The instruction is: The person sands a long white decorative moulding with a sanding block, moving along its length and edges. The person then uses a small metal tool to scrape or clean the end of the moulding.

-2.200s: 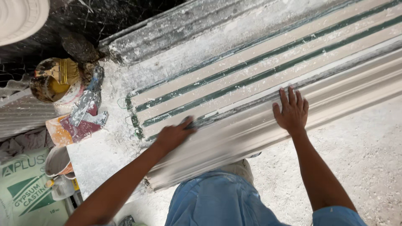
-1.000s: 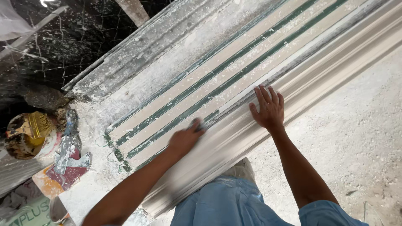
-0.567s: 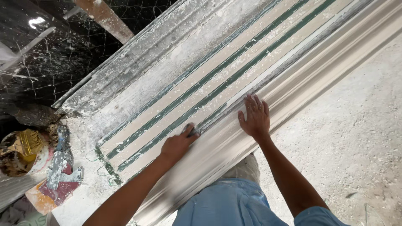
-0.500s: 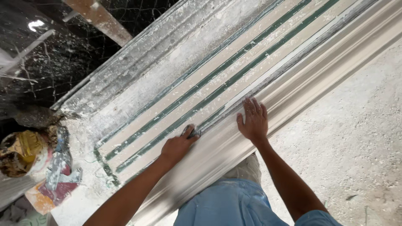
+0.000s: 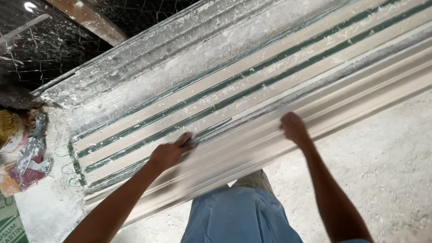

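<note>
Nearest: my blue trousers (image 5: 240, 216), plain cloth, at the bottom edge, over a grey, gritty, plaster-dusted floor (image 5: 387, 148).

Next: long white moulded plaster cornice strip (image 5: 252, 146), smooth, stepped profile, running diagonally from lower left to upper right along the near edge of the bench. My left hand (image 5: 168, 153) rests on it, fingers closed round a small dark tool (image 5: 189, 141) whose tip meets the cornice's upper edge; the tool's shape is too small to tell. My right hand (image 5: 293, 127) lies further along the same strip, fingers curled down against its surface; blurred, so I cannot tell whether it clasps anything.

Behind: flat casting bench (image 5: 252, 85), cream bands parted by thin dark green grooves, crusted with white flecks; thin wire loops (image 5: 67, 166) at its left end.

Left edge: green and white printed sack (image 5: 11, 225), corner only; red and orange wrapper (image 5: 22, 175) with a plaster-caked trowel (image 5: 31, 150) on it.

Farthest: grey, rough, plaster-encrusted long mould (image 5: 157, 58); dark wire mesh (image 5: 40, 49); slanting brown wooden beam (image 5: 90, 18).
</note>
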